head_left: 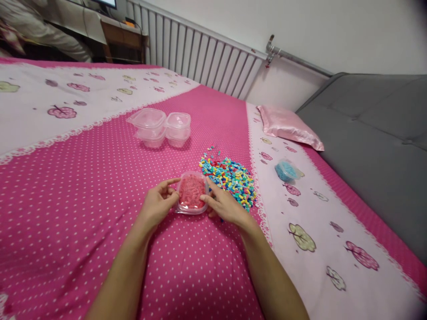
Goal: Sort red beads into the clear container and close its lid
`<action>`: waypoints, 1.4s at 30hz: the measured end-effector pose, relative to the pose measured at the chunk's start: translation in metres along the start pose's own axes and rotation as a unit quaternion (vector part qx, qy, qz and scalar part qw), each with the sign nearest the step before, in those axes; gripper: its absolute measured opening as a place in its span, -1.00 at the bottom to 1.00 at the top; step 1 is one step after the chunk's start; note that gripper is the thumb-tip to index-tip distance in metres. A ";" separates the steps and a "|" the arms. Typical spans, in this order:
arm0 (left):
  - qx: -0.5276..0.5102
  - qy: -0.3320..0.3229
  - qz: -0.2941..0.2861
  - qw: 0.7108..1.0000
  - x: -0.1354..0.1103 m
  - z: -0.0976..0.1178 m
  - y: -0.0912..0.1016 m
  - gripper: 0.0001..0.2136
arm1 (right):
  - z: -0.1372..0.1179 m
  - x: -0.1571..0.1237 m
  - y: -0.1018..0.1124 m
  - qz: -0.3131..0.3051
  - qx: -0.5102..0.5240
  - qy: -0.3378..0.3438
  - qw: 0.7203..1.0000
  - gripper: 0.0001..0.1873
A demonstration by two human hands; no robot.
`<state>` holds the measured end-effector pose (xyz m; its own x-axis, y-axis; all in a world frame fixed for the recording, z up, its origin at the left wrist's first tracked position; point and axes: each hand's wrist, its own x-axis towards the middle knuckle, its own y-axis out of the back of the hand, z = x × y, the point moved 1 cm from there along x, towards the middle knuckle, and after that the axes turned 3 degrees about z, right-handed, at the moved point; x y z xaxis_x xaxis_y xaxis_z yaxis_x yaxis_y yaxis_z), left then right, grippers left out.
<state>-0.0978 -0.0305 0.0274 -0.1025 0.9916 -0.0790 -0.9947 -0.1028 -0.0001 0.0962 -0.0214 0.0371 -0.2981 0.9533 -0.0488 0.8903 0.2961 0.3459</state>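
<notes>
A clear plastic container [192,193] full of small red pieces is held between both hands, low over the pink dotted bedspread; its lid appears to be on. My left hand [160,199] grips its left side, thumb and fingers at the rim. From the right, my right hand [223,202] holds the opposite rim, thumb lying over the edge. Just beyond and partly behind my right hand spreads a pile of small multicoloured pieces [233,178], mostly blue, yellow, white and green, with some red. Some fingertips are hidden under the container.
Stacked clear plastic containers [163,129] stand farther back on the bedspread [83,191]. A container of blue pieces [287,170] sits to the right. Beyond are a pink pillow [288,126], grey headboard [373,133], radiator [200,49] and, far left, a seated person's leg [60,40] beside a desk.
</notes>
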 end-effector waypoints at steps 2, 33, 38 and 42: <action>-0.013 0.016 0.003 1.000 -0.001 0.001 0.000 -0.43 | 0.000 0.000 -0.002 0.014 0.013 0.001 1.000 -0.34; -0.071 0.187 -0.124 0.972 -0.016 0.011 0.005 -0.45 | 0.000 0.004 0.023 -0.094 0.118 -0.049 0.987 -0.50; -0.046 0.160 -0.078 0.983 -0.013 0.007 -0.001 -0.63 | -0.007 0.003 0.020 -0.121 0.122 0.009 0.985 -0.57; -0.079 0.167 -0.091 0.979 -0.012 0.005 0.001 -0.76 | -0.002 0.005 0.018 -0.115 0.198 -0.056 0.972 -0.56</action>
<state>-0.0973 -0.0426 0.0332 0.1117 0.9163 -0.3846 -0.9797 0.0366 -0.1973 0.1100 -0.0114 0.0453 -0.4857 0.8529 -0.1915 0.8736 0.4809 -0.0740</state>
